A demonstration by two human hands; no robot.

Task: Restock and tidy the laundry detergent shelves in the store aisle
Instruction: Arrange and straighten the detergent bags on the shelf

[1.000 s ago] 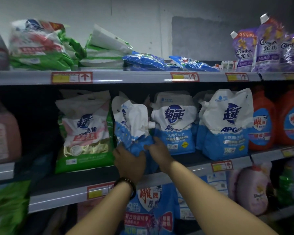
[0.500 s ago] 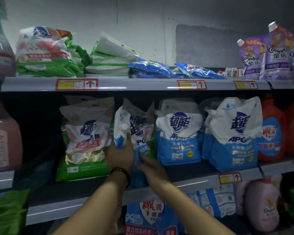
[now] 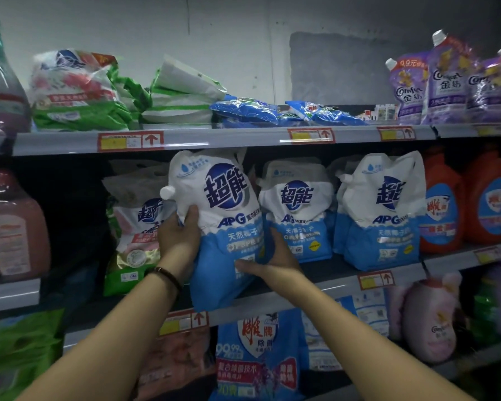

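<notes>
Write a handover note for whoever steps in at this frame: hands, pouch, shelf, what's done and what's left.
Left hand: gripping the pouch on its left side, under the spout.
Right hand: supporting the pouch low on its right side.
Pouch: upright, label facing out, at the middle shelf front edge, left of two matching pouches.
Done: pouch faces forward.
Left: seat it in line with the other two, then let go.

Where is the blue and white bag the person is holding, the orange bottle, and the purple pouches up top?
Blue and white bag (image 3: pixel 226 215), head view: on its printed front, middle.
Orange bottle (image 3: pixel 441 204), head view: on its label.
Purple pouches (image 3: pixel 446 82), head view: on the front of the tallest pouch.
</notes>
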